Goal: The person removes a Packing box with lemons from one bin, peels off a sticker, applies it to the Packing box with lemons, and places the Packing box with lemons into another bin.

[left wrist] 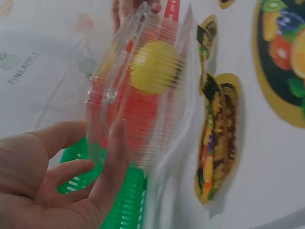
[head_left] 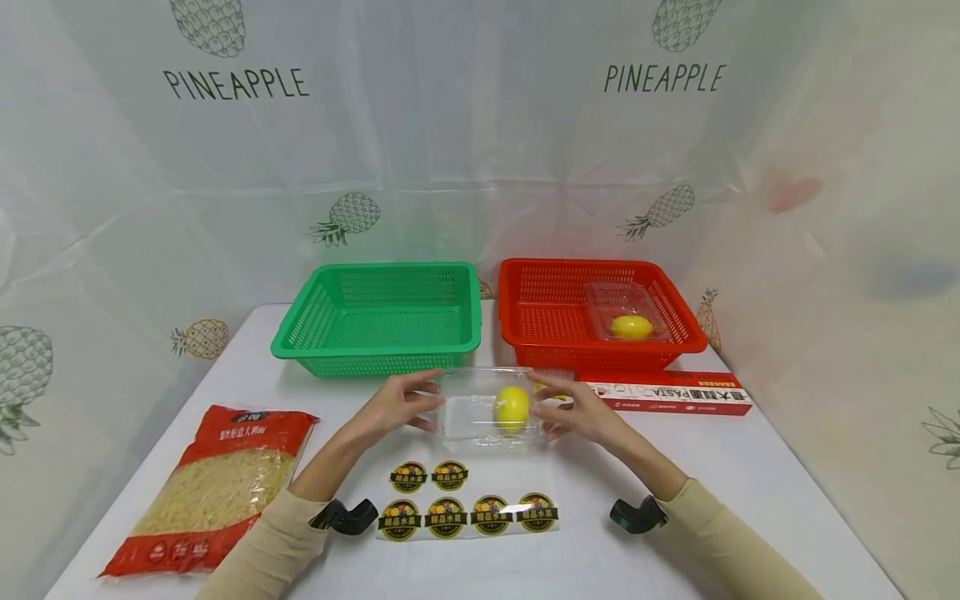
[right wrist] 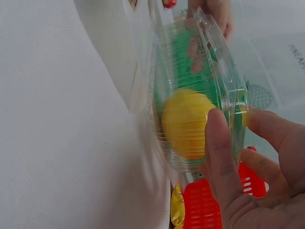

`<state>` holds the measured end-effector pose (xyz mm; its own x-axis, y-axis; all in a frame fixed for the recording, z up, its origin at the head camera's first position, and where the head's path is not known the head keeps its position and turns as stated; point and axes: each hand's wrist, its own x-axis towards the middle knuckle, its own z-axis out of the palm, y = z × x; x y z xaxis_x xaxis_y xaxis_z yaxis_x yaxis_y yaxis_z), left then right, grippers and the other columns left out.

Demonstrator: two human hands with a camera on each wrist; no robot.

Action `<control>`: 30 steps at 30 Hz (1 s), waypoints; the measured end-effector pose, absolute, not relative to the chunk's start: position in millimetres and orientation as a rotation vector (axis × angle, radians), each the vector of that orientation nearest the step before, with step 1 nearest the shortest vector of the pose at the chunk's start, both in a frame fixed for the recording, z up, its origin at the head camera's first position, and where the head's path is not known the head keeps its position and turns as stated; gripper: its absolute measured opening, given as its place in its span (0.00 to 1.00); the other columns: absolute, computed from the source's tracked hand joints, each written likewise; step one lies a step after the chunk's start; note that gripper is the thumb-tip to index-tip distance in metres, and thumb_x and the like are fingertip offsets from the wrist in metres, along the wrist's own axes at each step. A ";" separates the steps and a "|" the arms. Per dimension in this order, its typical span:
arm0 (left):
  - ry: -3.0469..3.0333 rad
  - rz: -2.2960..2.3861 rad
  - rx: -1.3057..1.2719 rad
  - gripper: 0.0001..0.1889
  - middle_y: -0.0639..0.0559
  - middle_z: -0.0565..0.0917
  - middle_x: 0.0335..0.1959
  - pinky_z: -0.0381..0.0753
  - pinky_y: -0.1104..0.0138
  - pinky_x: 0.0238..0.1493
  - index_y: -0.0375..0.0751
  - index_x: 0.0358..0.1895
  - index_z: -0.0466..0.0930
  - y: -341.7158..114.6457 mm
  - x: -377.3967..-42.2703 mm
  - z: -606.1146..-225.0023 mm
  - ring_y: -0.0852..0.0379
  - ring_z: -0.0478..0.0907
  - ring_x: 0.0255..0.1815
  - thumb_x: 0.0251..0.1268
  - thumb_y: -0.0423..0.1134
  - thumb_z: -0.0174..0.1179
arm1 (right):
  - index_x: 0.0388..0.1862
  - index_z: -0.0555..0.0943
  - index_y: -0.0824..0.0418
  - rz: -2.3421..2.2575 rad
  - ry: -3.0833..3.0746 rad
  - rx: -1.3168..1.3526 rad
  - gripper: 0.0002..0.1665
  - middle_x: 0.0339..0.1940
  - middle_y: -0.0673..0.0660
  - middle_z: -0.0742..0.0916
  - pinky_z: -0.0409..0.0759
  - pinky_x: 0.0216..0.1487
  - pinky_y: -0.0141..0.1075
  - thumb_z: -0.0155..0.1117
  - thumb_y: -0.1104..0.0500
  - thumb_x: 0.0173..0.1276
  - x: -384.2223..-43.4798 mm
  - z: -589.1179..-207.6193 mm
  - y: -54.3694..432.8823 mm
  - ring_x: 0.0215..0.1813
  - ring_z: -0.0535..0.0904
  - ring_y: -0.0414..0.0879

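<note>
**Clear box (head_left: pixel 472 408) loaded, not yet released**

You have the box just beyond the sticker sheet (head_left: pixel 517 479), with one yellow fruit (head_left: pixel 512 408) inside, toward its right end. The lid looks closed, so filling seems done. Your left hand (head_left: pixel 405 402) pinches the left end, your right hand (head_left: pixel 581 408) the right; whether the base touches the table (head_left: pixel 600 550) you can't tell from here. No sticker shows on this box, and six remain on the sheet, so any labelling looks undone.

Farther out, a second box (head_left: pixel 611 300) with its own fruit sits in the red basket (head_left: pixel 592 352), apparently a finished one, though you can't make out a sticker there. Yours is outside both that and the green basket (head_left: pixel 386 364).
</note>
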<state>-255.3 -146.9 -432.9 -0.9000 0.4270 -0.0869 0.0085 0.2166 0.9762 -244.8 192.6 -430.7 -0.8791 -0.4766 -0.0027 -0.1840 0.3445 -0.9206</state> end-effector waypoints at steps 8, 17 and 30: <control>2.200 1.745 0.449 0.34 0.31 0.72 0.65 0.86 0.58 0.48 0.41 0.74 0.63 -151.6 -253.6 -442.9 0.40 0.81 0.57 0.67 0.42 0.63 | 0.74 0.66 0.58 -1.551 2.353 -0.601 0.36 0.58 0.76 0.78 0.88 0.35 0.44 0.65 0.62 0.68 -244.0 -431.3 193.6 0.33 0.86 0.53; 2.284 1.693 0.490 0.30 0.32 0.74 0.64 0.86 0.59 0.47 0.37 0.71 0.67 -164.6 -242.1 -440.2 0.39 0.82 0.53 0.68 0.42 0.62 | 0.70 0.72 0.57 -1.436 2.554 -0.613 0.33 0.56 0.70 0.81 0.86 0.29 0.41 0.68 0.57 0.67 -230.8 -422.7 195.3 0.33 0.86 0.54; 2.571 1.229 0.706 0.26 0.43 0.86 0.48 0.83 0.68 0.46 0.37 0.59 0.79 -183.4 -210.1 -444.9 0.53 0.82 0.47 0.63 0.49 0.66 | 0.41 0.86 0.53 -1.261 2.572 -0.799 0.09 0.29 0.52 0.85 0.82 0.22 0.35 0.68 0.51 0.66 -195.1 -401.6 169.1 0.25 0.80 0.47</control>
<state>-210.1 -183.4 -444.9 -0.8643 0.5025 0.0203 0.3312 0.5384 0.7748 -195.1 169.1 -401.6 -0.8426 -0.5323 0.0821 -0.3910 0.4997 -0.7730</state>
